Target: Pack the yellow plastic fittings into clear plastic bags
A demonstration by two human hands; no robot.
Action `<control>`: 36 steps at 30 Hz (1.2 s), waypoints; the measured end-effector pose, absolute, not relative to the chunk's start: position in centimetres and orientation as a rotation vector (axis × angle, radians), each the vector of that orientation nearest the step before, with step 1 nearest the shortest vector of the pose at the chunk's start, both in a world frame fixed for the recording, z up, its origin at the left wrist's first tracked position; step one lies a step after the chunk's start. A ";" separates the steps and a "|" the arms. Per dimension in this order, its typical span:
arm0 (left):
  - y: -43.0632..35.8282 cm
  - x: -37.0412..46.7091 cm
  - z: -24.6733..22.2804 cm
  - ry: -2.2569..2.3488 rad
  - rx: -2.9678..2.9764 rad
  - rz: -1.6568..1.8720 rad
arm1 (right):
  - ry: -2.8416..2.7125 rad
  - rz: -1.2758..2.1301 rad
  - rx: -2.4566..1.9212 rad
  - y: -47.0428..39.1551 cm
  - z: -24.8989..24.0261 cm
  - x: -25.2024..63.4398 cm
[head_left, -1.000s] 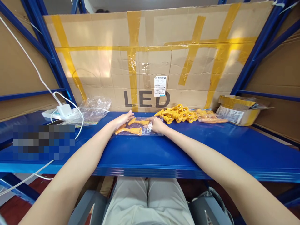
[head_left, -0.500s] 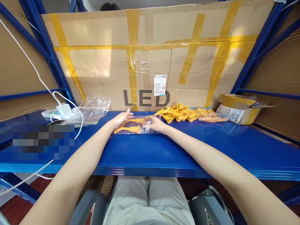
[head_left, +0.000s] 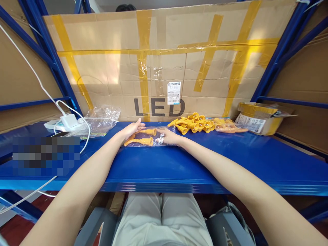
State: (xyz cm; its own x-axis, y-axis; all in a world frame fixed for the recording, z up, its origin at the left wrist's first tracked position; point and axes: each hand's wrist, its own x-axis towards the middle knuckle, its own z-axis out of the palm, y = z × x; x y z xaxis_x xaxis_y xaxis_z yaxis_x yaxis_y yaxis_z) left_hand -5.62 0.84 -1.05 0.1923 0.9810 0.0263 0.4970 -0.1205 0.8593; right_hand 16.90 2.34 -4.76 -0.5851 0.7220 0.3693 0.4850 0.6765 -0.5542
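A clear plastic bag (head_left: 164, 140) lies flat on the blue shelf with yellow horn-shaped parts (head_left: 144, 141) inside it. My left hand (head_left: 132, 130) rests at the bag's left end, thumb raised and fingers apart, over the narrow ends of the parts. At the right side of the bag is my right hand (head_left: 167, 135), its fingers bent together on the crinkled plastic near the parts' wide ends. Just behind and right of this hand sits a loose pile of similar yellow parts (head_left: 196, 123).
A filled bag (head_left: 229, 125) and an open carton (head_left: 262, 119) stand at the right. On the left are crumpled plastic bags (head_left: 102, 118), a white charger (head_left: 69, 121) with cables and a blurred dark object (head_left: 46, 153). Cardboard (head_left: 110, 75) backs the shelf (head_left: 164, 171).
The view has shifted slightly. My right hand's fingers have drawn back a little from the wide ends of the parts. My left hand stays nearly in place.
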 end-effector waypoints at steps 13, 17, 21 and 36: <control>1.5 -5.9 -1.5 1.309 1.676 0.861 | -2.342 0.429 -1.025 1.3 -4.3 16.3; 1.6 -6.0 -1.5 1.292 1.682 0.865 | -2.339 0.684 -0.897 0.4 -3.3 16.6; 1.7 -6.1 -1.7 1.249 1.691 0.835 | -2.381 0.876 -0.686 0.3 -3.3 16.7; 0.3 -4.8 -0.8 1.300 1.796 0.739 | -2.343 0.663 -0.765 0.4 -4.5 15.3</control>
